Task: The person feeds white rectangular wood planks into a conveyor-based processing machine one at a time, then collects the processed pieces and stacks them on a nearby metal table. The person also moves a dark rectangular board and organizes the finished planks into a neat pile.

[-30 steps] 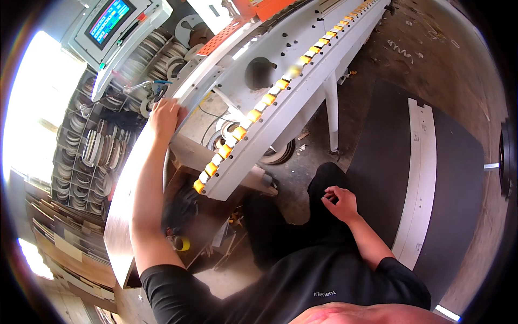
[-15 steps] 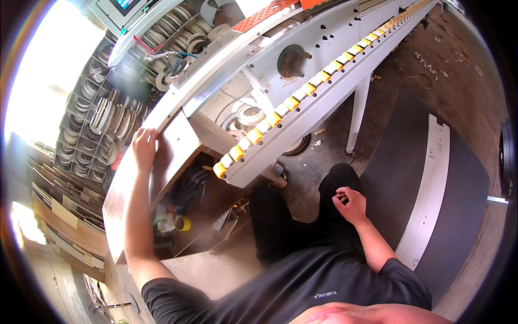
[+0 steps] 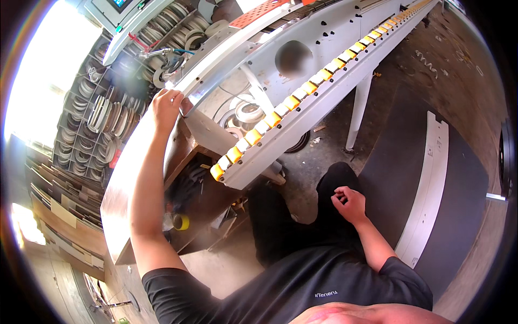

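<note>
My left hand (image 3: 167, 110) is at the far end of the brown wooden tabletop (image 3: 127, 178), where it meets the pale rail (image 3: 208, 73) of a long machine. Its fingers are bent and drawn together at that joint; whatever they may hold is hidden. My right hand (image 3: 349, 204) hangs by my right knee, fingers loosely curled and a little apart, with nothing visible in it. Ahead of me, a white support beam (image 3: 302, 113) carries a row of yellow and white rollers (image 3: 253, 137) and slants away to the upper right.
Racks of edge-band rolls (image 3: 102, 119) stand at the left, with stacked boards (image 3: 65, 210) below. A yellow tape roll (image 3: 181, 222) sits under the tabletop. To my right, a long white strip (image 3: 426, 189) lies on a dark panel (image 3: 383, 156). A machine leg (image 3: 359, 113) meets the floor ahead.
My left hand has slid forward and to the right, from the tabletop's edge to the end of the machine rail. The right hand stays by my knee.
</note>
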